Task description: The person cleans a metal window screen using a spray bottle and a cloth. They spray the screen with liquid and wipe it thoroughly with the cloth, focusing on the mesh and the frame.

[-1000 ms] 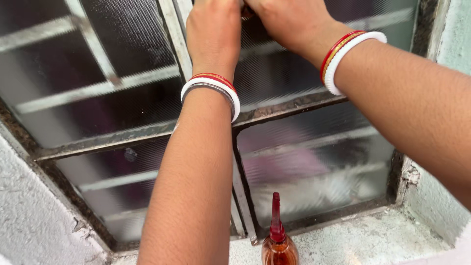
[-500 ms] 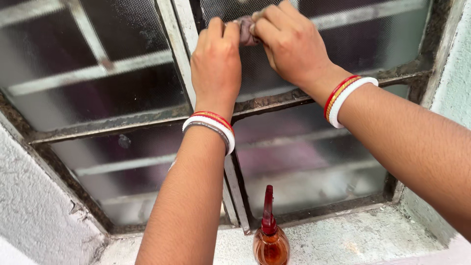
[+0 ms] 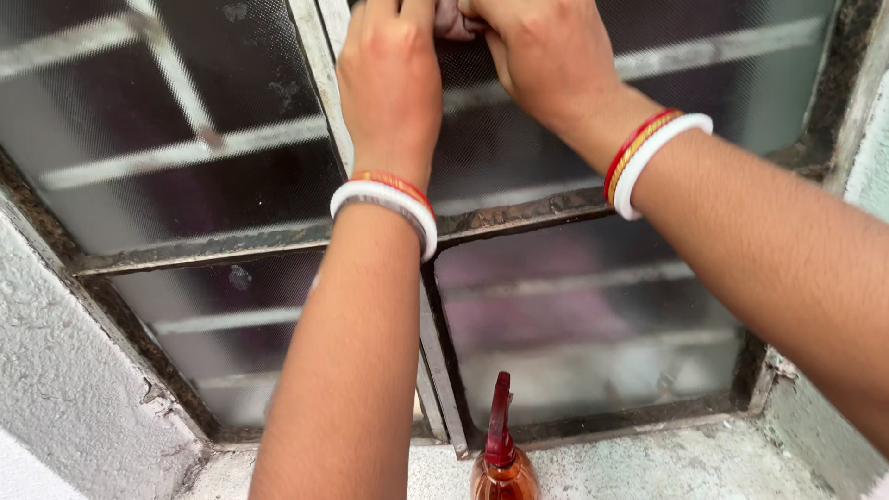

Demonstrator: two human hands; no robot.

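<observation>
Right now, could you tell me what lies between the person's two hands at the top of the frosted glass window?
In the head view, a small crumpled grey-pink cloth sits between the left hand and right hand, both gripping it.

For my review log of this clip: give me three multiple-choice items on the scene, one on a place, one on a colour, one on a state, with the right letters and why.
1. Where does the amber spray bottle with the red nozzle stand?
A. on the grey sill below the window
B. in the left hand
C. hung on the outer bars

2. What colours are the bangles on the right wrist?
A. blue and black
B. red, gold and white
C. green only

3. How are the two hands placed?
A. both resting on the sill
B. one on the bottle, one hanging free
C. both raised to the top of the frosted pane, pinching a small dull-pink cloth

Answers: A, its base rests on the sill at the bottom edge; B, those bands show at the wrist; C, the left hand and the right hand meet at the cloth.
</observation>
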